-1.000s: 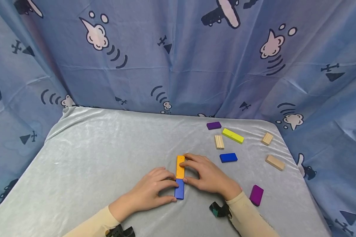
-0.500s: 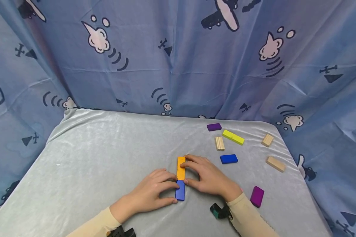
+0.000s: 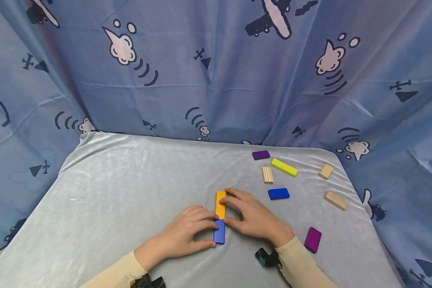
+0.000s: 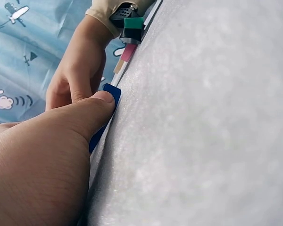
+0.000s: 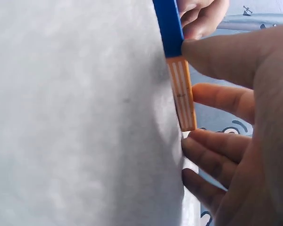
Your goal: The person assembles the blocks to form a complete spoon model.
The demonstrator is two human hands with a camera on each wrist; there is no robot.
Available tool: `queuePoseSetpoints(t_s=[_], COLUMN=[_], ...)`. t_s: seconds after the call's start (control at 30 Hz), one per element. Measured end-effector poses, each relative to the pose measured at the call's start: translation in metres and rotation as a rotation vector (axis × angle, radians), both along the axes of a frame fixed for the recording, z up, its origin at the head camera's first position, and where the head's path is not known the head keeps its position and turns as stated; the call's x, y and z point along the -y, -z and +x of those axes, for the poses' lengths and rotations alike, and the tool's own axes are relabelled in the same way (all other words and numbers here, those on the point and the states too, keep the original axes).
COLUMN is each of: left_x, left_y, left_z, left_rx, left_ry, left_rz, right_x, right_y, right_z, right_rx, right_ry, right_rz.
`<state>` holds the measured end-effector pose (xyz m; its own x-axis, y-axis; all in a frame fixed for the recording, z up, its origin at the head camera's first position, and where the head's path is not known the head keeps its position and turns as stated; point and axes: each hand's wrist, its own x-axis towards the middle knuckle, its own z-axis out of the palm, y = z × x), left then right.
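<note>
An orange block (image 3: 220, 205) and a blue block (image 3: 219, 232) lie end to end in one line on the grey cloth. My left hand (image 3: 185, 231) holds the blue block from the left, its thumb at the near end and a finger on top. In the left wrist view, the thumb lies against the end of the blue block (image 4: 112, 89). From the right, my right hand (image 3: 253, 216) grips the orange block, with the thumb by the joint, one finger on top and another at the far end. Pale stripes mark the side of the orange block (image 5: 181, 94) in the right wrist view.
Loose blocks lie to the right: dark purple (image 3: 261, 155), yellow (image 3: 284, 167), striped wood (image 3: 267, 175), blue (image 3: 279, 194), plain wood (image 3: 335, 200), small wood (image 3: 325, 171) and magenta (image 3: 313, 239). A patterned blue curtain (image 3: 173, 68) hangs behind the cloth-covered table (image 3: 129, 172).
The head view has shifted slightly. Both hands stay on the two blocks, and the blocks keep their end-to-end arrangement.
</note>
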<state>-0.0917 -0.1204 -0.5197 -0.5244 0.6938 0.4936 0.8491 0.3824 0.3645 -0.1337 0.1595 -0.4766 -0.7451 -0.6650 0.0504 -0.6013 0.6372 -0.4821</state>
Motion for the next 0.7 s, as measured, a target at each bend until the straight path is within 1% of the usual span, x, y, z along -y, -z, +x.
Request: queuePoseSetpoints(t_s=[0.13, 0.23, 0.4, 0.5, 0.6, 0.7], left_x=[0.001, 0.000, -0.001, -0.001, -0.001, 0.001], left_y=[0.000, 0.001, 0.002, 0.001, 0.000, -0.001], left_z=[0.000, 0.000, 0.000, 0.000, 0.001, 0.001], left_rx=[-0.002, 0.005, 0.011, 0.005, 0.010, 0.019], left_ry=[-0.001, 0.005, 0.004, -0.003, -0.005, -0.004], left_rz=[-0.001, 0.009, 0.012, 0.010, 0.009, 0.012], right_x=[0.001, -0.001, -0.009, -0.016, -0.026, -0.039], right_y=[-0.006, -0.012, -0.027, -0.036, -0.039, -0.039], right_z=[0.002, 0.006, 0.015, 0.022, 0.029, 0.038], right_rx=[0.015, 0.001, -0.070, -0.102, -0.113, -0.106], right_ry=[0.008, 0.028, 0.069, 0.089, 0.118, 0.147], right_rz=[0.011, 0.022, 0.042, 0.030, 0.029, 0.036])
